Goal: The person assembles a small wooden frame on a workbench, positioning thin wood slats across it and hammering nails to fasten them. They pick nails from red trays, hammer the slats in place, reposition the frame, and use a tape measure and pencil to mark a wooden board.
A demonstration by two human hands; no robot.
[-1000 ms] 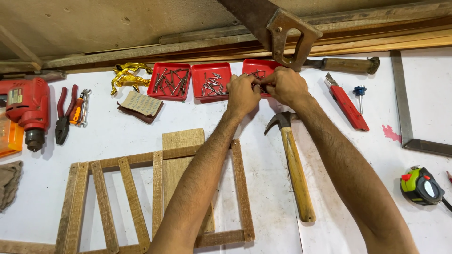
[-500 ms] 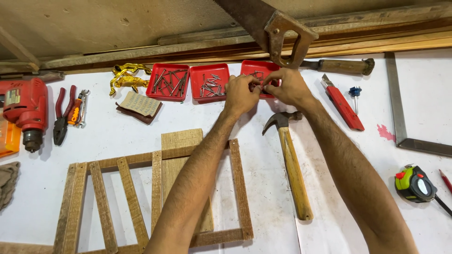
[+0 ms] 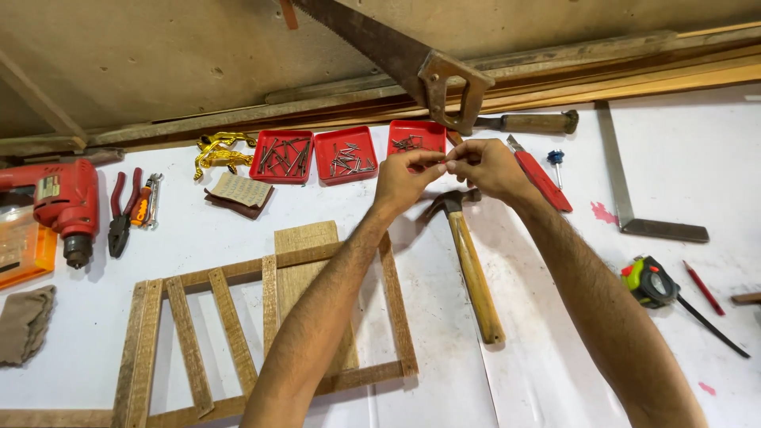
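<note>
My left hand [image 3: 404, 181] and my right hand [image 3: 487, 166] meet just in front of the rightmost red tray [image 3: 416, 136], fingertips pinched together on something small, probably a nail, too small to see clearly. Two more red trays [image 3: 283, 157] [image 3: 346, 155] of nails sit to the left. A wooden-handled hammer [image 3: 468, 254] lies under my hands, head toward the trays. My left forearm crosses a wooden slat frame [image 3: 261, 317] on the white table.
A hand saw [image 3: 412, 67] leans at the back. Red utility knife [image 3: 541, 178], metal square [image 3: 626, 190], tape measure [image 3: 650, 281] and red pencil [image 3: 701, 287] lie at right. Red drill [image 3: 59, 198], pliers [image 3: 120, 214], sandpaper [image 3: 238, 192] and yellow hardware [image 3: 222, 150] lie at left.
Both hands have drawn back a little from the rightmost tray toward me, still pinched together. Nothing else on the table has shifted.
</note>
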